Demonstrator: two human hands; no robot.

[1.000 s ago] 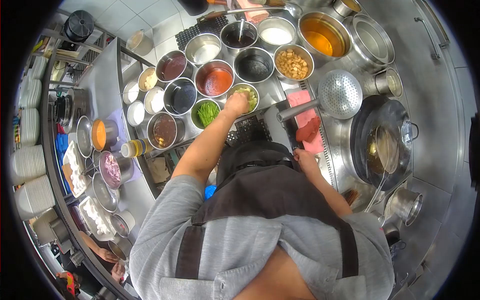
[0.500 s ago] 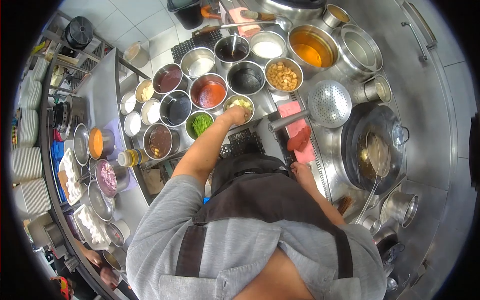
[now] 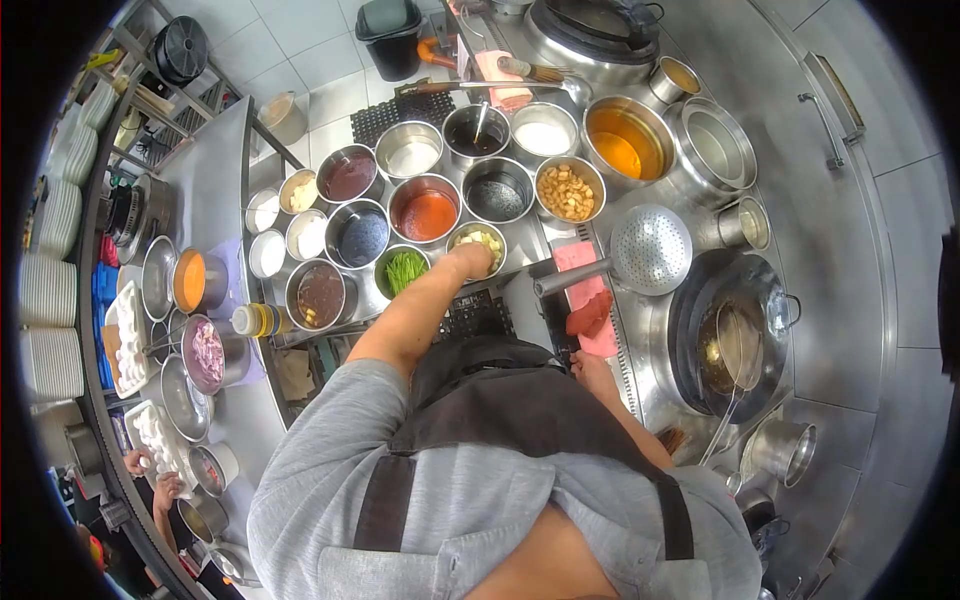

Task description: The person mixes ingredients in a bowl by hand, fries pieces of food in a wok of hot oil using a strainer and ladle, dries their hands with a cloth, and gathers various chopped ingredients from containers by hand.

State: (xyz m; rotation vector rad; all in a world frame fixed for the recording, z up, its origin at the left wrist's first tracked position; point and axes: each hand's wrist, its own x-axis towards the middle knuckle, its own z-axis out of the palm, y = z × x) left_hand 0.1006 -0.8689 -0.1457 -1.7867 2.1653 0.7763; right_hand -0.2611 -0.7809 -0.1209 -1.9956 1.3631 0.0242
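My left hand (image 3: 472, 262) reaches into a small steel pot of chopped pale yellow-green vegetable pieces (image 3: 483, 238). Its fingers are curled down among the pieces, with the tips hidden. Beside that pot stands another of cut green stalks (image 3: 405, 270). At the right, my right hand (image 3: 594, 371) is closed by the stove's front edge, just below a folded pink cloth (image 3: 598, 342); whatever its fingers hold is hidden. A crumpled red cloth (image 3: 590, 314) rests on the pink one.
Several pots of sauces, including a red one (image 3: 425, 214), crowd the counter ahead. A perforated ladle (image 3: 650, 250) lies right of them. The wok (image 3: 775, 330) holds a wire strainer (image 3: 738, 345). Another person's hands (image 3: 165, 490) are by an egg tray (image 3: 158, 440) at lower left.
The whole view has shifted slightly. My left hand remains in the small pot and my right hand at the stove edge. The other person's hands have moved up to the egg tray.
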